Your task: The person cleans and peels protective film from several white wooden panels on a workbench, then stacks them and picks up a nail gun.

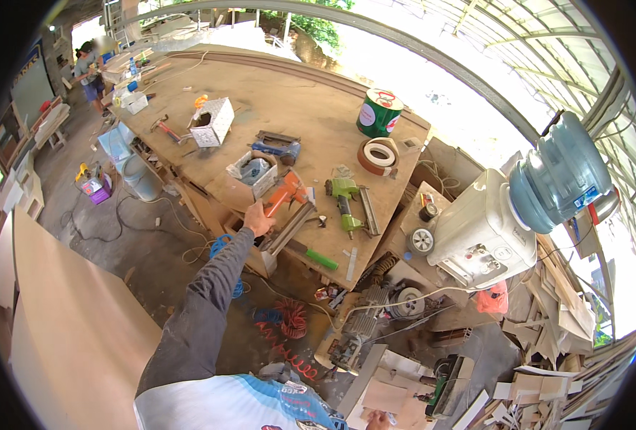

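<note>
Nearest to us, at the bottom edge, our right hand (380, 420) barely shows, only a sliver of it above stacked pale boards (390, 394), so we cannot tell whether it is open or closed. Just beyond, coiled red hose (289, 319) and blue hose (221, 247) lie on the concrete floor beside a grey motor unit (357, 330).

Our left arm, in a grey sleeve, stretches up and away from us to the near edge of the wooden workbench (296, 107). There our left hand (258, 219) closes its fingers around the handle of the orange nail gun (286, 193), which lies on the bench with its metal magazine running back toward the table edge. Just right of it rests a green nail gun (347, 201), near but apart from the orange one, and a green-handled tool (321, 259) lies at the bench edge.

Behind the orange tool sits a small open cardboard box (252, 172), then a blue power tool (278, 149) and a white patterned box (214, 120). Farther right are a roll of edge banding (380, 155) and a green tin can (379, 112). To the right of the bench stands a white water dispenser (483, 229) with a blue bottle (558, 175).

At the far left end, another person (88, 72) works at the bench.
</note>
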### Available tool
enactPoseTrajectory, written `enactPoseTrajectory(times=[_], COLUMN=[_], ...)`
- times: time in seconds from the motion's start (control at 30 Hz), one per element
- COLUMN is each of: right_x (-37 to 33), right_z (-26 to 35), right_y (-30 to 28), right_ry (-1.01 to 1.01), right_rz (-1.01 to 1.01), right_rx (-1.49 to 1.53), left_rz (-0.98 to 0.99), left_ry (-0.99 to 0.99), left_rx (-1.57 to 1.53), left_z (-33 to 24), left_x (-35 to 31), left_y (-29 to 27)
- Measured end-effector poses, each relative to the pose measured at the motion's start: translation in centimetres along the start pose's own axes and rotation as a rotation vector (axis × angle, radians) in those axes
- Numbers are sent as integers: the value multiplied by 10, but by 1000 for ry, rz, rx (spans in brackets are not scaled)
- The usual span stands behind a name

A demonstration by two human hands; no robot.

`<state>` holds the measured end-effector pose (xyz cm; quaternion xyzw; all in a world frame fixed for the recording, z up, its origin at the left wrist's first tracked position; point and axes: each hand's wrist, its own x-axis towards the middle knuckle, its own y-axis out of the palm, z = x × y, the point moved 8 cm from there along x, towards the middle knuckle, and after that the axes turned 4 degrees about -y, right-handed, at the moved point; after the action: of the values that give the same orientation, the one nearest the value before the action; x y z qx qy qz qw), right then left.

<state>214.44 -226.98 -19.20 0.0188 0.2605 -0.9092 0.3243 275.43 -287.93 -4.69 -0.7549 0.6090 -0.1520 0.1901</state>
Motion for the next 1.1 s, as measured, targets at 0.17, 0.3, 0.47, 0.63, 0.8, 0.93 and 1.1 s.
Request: enactPoseTrajectory(times=[0.17, 0.3, 0.47, 0.63, 0.8, 0.93, 1.1], right_x=[34, -15, -108, -99, -73, -70, -78], right_z=[183, 336, 433, 374, 334, 303, 276], right_y=[101, 171, 191, 107, -32, -130, -226], right_ry=[-310, -473, -575, -246, -282, -490, -600], right_rz=[237, 550, 613, 411, 378, 235, 141], right_rx=[5, 284, 466, 705, 1221, 1295, 1381], left_rz=[-85, -132, -89, 204, 700, 729, 1034], left_ry=[103, 220, 204, 647, 900, 874, 1068], left_rx=[-254, -240, -307, -279, -348, -299, -368], left_z=[-61, -127, -199, -253, -300, -331, -383], left_x=[-91, -196, -345, -451, -534, -573, -644], left_y=[-25, 13, 63, 114, 152, 209, 276])
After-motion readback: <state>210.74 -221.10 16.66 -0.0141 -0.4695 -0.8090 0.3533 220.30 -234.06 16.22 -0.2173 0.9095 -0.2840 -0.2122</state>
